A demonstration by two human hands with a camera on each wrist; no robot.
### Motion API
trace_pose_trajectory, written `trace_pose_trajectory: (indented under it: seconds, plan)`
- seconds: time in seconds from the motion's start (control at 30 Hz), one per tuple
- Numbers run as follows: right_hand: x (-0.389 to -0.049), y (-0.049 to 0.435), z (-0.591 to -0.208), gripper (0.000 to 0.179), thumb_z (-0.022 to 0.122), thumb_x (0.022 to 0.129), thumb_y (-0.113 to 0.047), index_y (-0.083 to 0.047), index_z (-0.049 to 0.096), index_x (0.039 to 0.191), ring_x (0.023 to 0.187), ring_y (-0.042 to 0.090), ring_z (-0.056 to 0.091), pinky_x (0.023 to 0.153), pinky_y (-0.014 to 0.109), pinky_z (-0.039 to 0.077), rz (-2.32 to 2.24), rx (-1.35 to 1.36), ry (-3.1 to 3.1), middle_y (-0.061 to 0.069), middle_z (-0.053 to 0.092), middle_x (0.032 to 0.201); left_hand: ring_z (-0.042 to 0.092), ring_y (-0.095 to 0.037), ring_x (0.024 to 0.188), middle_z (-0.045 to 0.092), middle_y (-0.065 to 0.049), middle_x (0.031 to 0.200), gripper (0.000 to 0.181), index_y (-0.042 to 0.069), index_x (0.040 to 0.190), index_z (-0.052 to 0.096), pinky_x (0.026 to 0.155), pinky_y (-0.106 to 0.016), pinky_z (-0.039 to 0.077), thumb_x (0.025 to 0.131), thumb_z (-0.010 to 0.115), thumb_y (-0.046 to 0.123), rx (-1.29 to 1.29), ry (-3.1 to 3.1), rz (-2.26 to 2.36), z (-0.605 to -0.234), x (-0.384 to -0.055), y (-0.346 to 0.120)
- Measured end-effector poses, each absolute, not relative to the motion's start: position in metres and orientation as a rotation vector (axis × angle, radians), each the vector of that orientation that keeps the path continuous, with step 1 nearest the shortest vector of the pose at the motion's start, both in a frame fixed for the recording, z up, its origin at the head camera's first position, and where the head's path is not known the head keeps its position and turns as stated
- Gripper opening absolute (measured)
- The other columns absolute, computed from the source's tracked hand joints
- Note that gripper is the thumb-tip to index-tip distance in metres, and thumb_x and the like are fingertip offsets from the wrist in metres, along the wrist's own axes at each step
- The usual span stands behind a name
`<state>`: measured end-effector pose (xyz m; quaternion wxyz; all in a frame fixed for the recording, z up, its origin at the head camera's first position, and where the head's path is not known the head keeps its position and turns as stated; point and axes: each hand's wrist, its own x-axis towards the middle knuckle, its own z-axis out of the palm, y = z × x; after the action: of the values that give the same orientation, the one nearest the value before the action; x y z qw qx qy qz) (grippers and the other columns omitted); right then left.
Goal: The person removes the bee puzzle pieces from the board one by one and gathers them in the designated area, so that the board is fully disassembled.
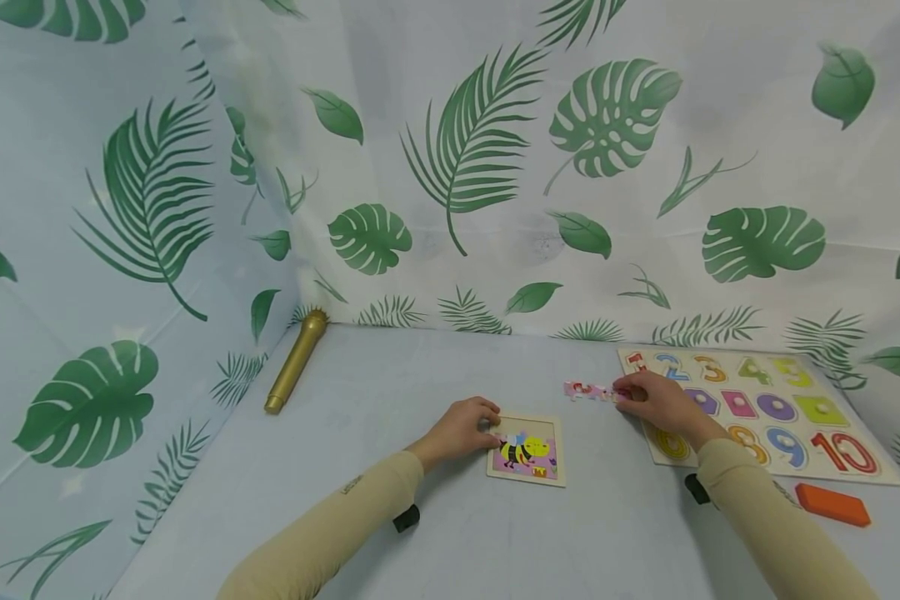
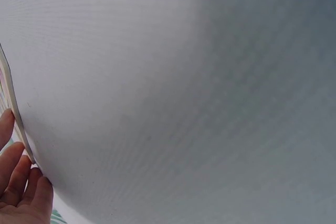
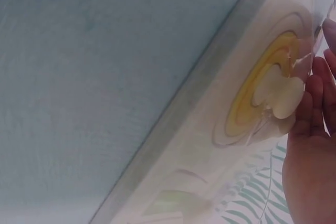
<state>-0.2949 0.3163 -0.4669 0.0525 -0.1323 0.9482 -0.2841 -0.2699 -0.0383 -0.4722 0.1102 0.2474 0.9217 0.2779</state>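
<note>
My left grip (image 1: pixel 461 429) holds the puzzle frame (image 1: pixel 561 454) near its far-left corner; the frame lies just to that grip's right, on the worktop (image 1: pixel 450 358). My right grip (image 1: pixel 660 402) pinches the right end of the pink puzzle strip (image 1: pixel 587 391); the rest reaches left, nearer the worktop's far edge than the frame. A number board (image 1: pixel 733 383) lies toward the worktop's far-right corner.

pass: between gold microphone (image 1: pixel 296 363) and left grip (image 1: pixel 459 430) | obstacle: number board (image 1: pixel 756 422)
</note>
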Motion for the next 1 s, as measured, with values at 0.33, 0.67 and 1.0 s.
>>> trace_pose_trajectory:
  seconds: [0.33,0.67,1.0]
  plan:
    - [-0.295,0.3,-0.452,0.035,0.065,0.095,-0.019,0.0,0.062,0.124,0.113,0.041,0.052,0.096,0.059,0.044,-0.898,-0.45,2.894,0.021,0.06,0.124,0.052,-0.02,0.126,0.06,-0.003,0.131,0.033,0.004,0.115,0.071,0.108,-0.033,0.039,0.087,0.076,0.02,0.724,2.699,0.827,-0.473,-0.269,-0.038]
    - [-0.282,0.235,-0.451,0.032,0.069,0.092,-0.018,0.0,0.065,0.119,0.1,0.027,0.058,0.087,0.043,0.052,-1.008,-0.573,2.841,0.013,0.065,0.113,0.052,-0.019,0.126,0.06,-0.002,0.131,0.033,0.005,0.116,0.07,0.109,-0.033,0.039,0.087,0.076,0.02,0.706,2.697,0.837,-0.475,-0.271,-0.037]
    - [-0.261,0.193,-0.457,0.029,0.07,0.091,-0.021,-0.004,0.067,0.114,0.093,0.019,0.059,0.085,0.037,0.053,-1.081,-0.577,2.694,0.004,0.067,0.106,0.052,-0.019,0.125,0.06,-0.003,0.131,0.032,0.005,0.115,0.07,0.108,-0.034,0.039,0.088,0.075,0.02,0.695,2.682,0.846,-0.475,-0.271,-0.038]
